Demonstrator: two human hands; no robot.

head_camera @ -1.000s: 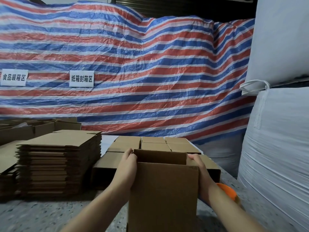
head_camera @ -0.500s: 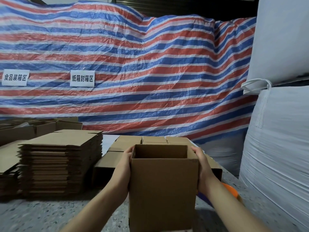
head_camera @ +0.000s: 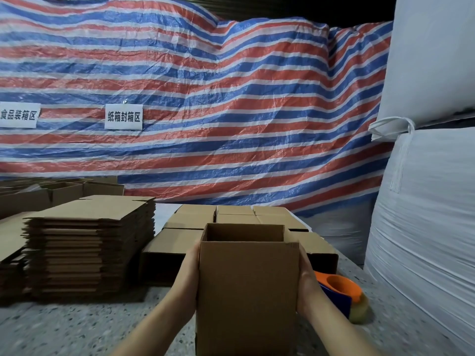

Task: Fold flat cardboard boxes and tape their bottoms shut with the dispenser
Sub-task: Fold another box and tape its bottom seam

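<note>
While both palms press its sides, open box (head_camera: 246, 291), left hand (head_camera: 189, 276), right hand (head_camera: 307, 281)

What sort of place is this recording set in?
Probably a warehouse packing area: a stack of flat cardboard and folded boxes on a speckled worktop, bulk sacks alongside, and a striped tarp as backdrop.
</note>
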